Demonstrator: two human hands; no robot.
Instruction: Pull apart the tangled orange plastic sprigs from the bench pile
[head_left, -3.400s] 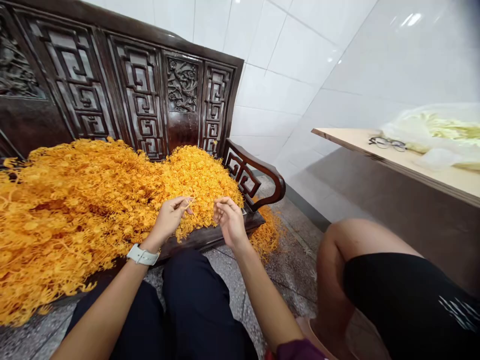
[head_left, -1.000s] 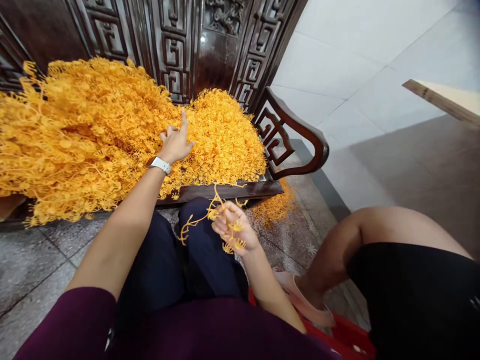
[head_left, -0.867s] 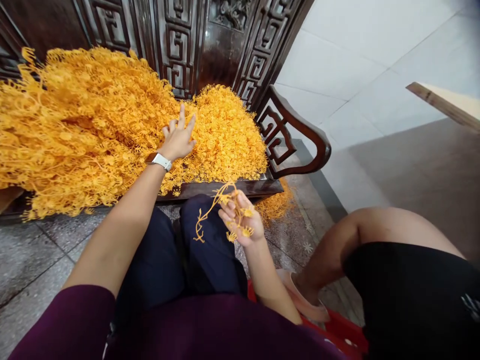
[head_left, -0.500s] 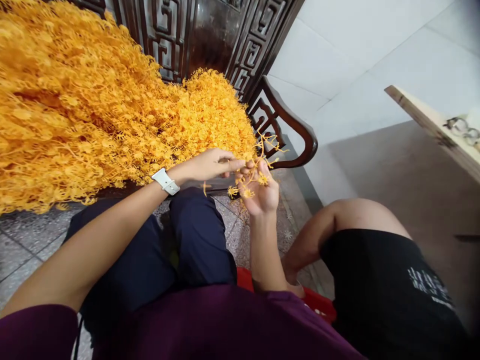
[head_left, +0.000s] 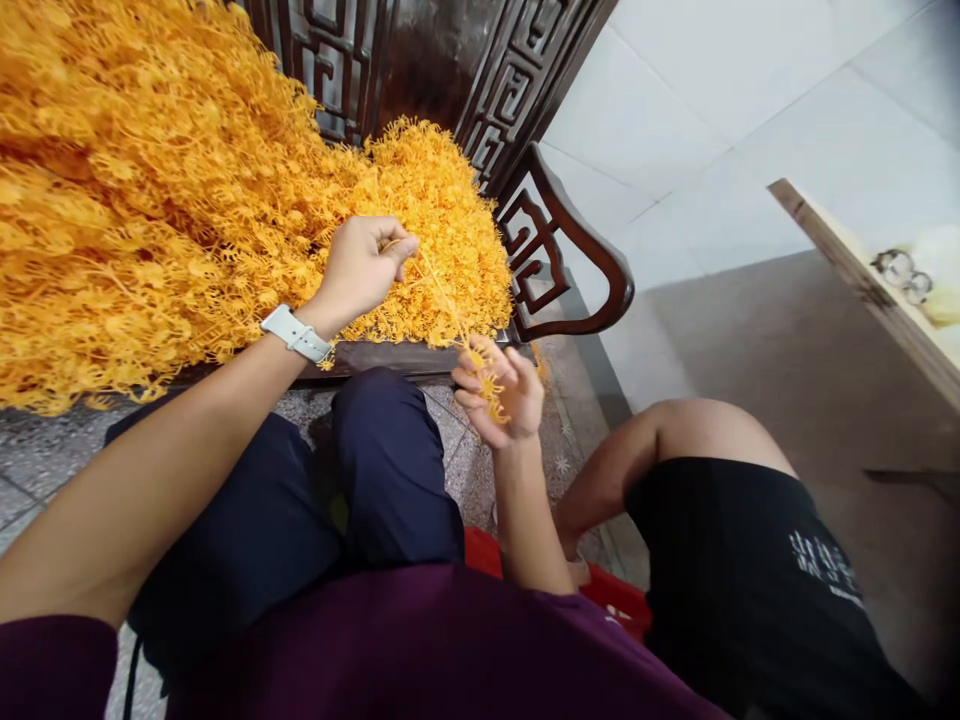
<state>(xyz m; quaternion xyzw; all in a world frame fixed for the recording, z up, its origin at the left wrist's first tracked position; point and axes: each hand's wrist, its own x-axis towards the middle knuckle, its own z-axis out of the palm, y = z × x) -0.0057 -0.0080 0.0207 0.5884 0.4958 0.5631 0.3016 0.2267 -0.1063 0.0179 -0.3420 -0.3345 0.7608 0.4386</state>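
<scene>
Left hand [head_left: 364, 270] curled tight on a thin orange branching sprig [head_left: 487, 385], its tip across the half-open right hand [head_left: 499, 390], beside a fluffy orange heap [head_left: 150, 200] on a dark carved wooden bench [head_left: 390, 360], white tiled wall [head_left: 675, 120] behind!

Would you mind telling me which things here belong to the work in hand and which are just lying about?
In use: left hand, right hand, orange branching sprig, heaped orange sprigs.
Lying about: carved dark-wood bench, eyeglasses, wooden tabletop, seated person's black shorts.
</scene>
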